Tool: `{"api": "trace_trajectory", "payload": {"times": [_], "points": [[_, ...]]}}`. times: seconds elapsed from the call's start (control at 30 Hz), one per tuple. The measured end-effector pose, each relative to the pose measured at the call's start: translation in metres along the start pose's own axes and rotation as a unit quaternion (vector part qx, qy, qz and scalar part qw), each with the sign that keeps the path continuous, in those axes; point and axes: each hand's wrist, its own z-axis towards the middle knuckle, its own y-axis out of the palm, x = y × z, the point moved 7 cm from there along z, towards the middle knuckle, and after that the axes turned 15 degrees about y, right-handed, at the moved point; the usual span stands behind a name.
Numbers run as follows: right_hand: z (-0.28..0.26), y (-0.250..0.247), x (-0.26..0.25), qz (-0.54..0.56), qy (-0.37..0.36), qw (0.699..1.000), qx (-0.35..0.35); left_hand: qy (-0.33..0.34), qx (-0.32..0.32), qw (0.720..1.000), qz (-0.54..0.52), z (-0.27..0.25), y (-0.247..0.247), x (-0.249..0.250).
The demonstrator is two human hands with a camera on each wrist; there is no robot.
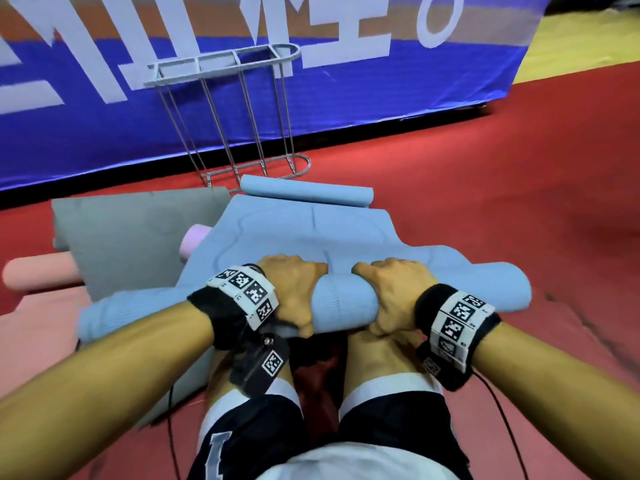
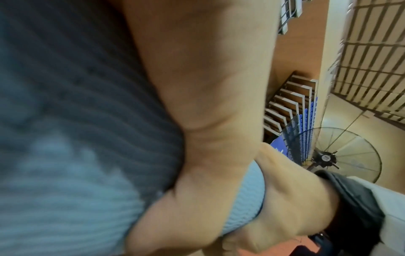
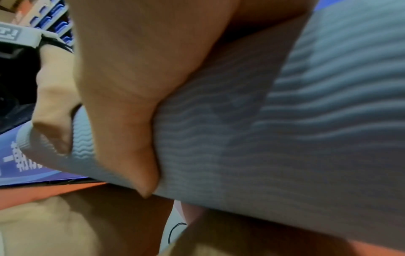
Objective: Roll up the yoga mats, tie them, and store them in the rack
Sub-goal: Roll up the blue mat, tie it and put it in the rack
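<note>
- A person kneels on a red floor (image 1: pixel 485 168), seen from a head camera looking down over both forearms; each wrist wears a dark band with black-and-white markers.
- A light blue yoga mat (image 1: pixel 332 299) lies straight ahead of the knees. Its near end is wound into a thick roll, and its far part lies flat, reaching away toward the rack.
- The left hand (image 1: pixel 294 292) wraps over the roll just left of centre, fingers curled forward over the top and thumb tucked beneath: a closed grip on the mat.
- The right hand (image 1: pixel 394 296) does the same just right of centre, close beside the left hand. The right wrist view shows its thumb pressed into the ribbed blue foam.
- Judging by this, the rolling step is in hand and roughly halfway along this mat; no tie is visible.
- A wire rack (image 1: pixel 235 109) stands upright beyond the mat, against a blue banner (image 1: pixel 104 133), with no mats in it.
- A separate blue roll (image 1: pixel 308 194) lies at the flat end, near the rack's foot. A grey mat (image 1: pixel 138 237) and pink rolls (image 1: pixel 38 275) lie to the left.
- The next move probably calls for pushing the roll forward with even pressure from both hands, so the edges stay aligned and the coil stays tight.
</note>
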Motion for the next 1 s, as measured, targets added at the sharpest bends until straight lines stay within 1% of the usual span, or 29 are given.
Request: {"api": "trace_trajectory", "payload": {"times": [0.1, 0.2, 0.4, 0.53, 0.63, 0.7, 0.8, 1.0], "points": [[0.004, 0.012, 0.000, 0.009, 0.013, 1.000, -0.019, 0.019, -0.031, 0.999, -0.011, 0.009, 0.008, -0.004], [0.009, 0.016, 0.000, 0.017, 0.028, 0.999, -0.039, 0.051, -0.028, 0.997, -0.053, 0.016, 0.011, -0.013], [0.025, 0.018, -0.002, 0.018, 0.048, 0.994, -0.095, 0.049, -0.042, 0.988, -0.137, 0.031, 0.021, -0.033], [0.033, 0.017, -0.004, 0.010, 0.054, 0.994, -0.095, 0.045, -0.043, 0.983, -0.170, 0.035, 0.025, -0.038], [0.031, 0.022, -0.005, 0.005, 0.051, 0.995, -0.085, 0.055, -0.015, 0.988, -0.144, 0.035, 0.025, -0.037], [0.030, 0.024, -0.006, 0.001, 0.051, 0.996, -0.075, 0.054, -0.010, 0.988, -0.144, 0.035, 0.029, -0.038], [0.028, 0.023, -0.010, -0.001, 0.052, 0.996, -0.070, 0.055, -0.030, 0.986, -0.155, 0.033, 0.031, -0.040], [0.020, 0.022, -0.013, 0.019, 0.060, 0.994, -0.094, 0.074, -0.092, 0.975, -0.186, 0.035, 0.027, -0.042]]}}
